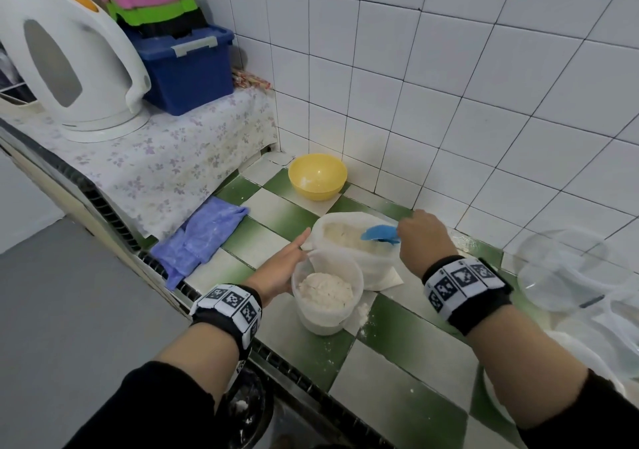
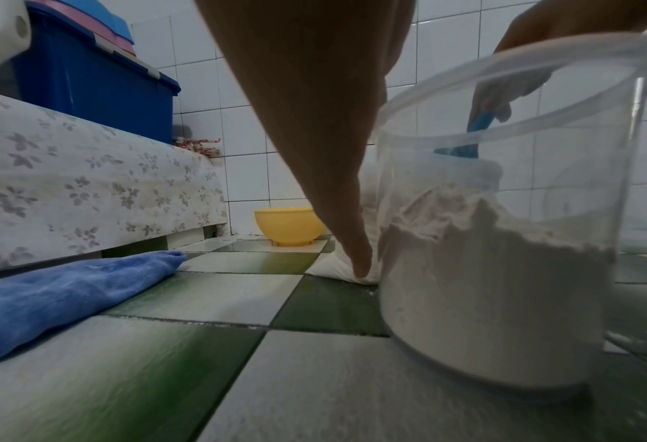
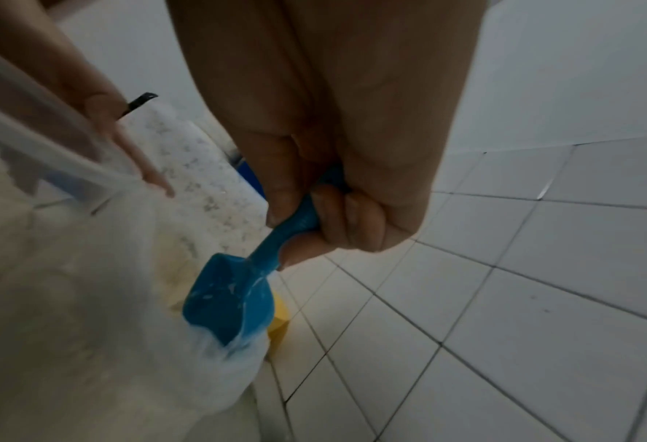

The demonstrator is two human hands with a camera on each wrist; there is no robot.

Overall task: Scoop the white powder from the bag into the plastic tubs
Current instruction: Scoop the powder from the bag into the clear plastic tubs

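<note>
A clear plastic tub (image 1: 359,277) (image 2: 579,149), roughly half full of white powder (image 1: 325,291), stands on the checkered counter. My left hand (image 1: 281,269) (image 2: 314,134) rests flat against its left side, fingers straight. Right behind the tub sits the open plastic bag (image 1: 375,267) (image 3: 87,329) of white powder. My right hand (image 1: 420,237) (image 3: 333,179) grips the handle of a blue scoop (image 1: 379,233) (image 3: 227,299). The scoop's bowl is inside the bag's mouth, over the powder.
A yellow bowl (image 1: 317,176) stands in the tiled corner behind the bag. A blue cloth (image 1: 200,237) lies to the left by the counter's edge. Empty clear tubs (image 1: 567,269) are stacked at the right. A white kettle (image 1: 69,58) and a blue box (image 1: 186,68) stand on the raised shelf.
</note>
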